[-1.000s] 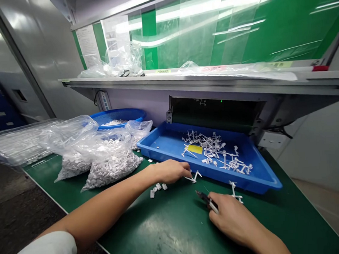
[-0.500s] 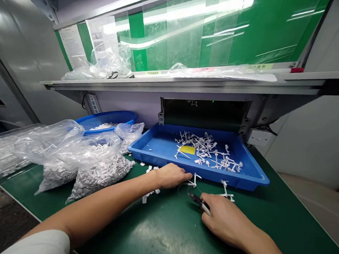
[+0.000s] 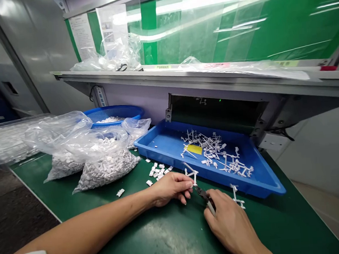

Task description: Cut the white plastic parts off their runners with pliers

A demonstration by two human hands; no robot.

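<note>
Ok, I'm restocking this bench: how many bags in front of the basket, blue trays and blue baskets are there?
Clear plastic bags: 3
Blue trays: 1
Blue baskets: 1
Total: 5

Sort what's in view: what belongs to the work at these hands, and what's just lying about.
Work:
left hand holding a white plastic runner
right hand holding cutters
cut pieces
second runner
blue tray of runners

Lying about:
bags of white parts
basket
yellow card
power strip
</note>
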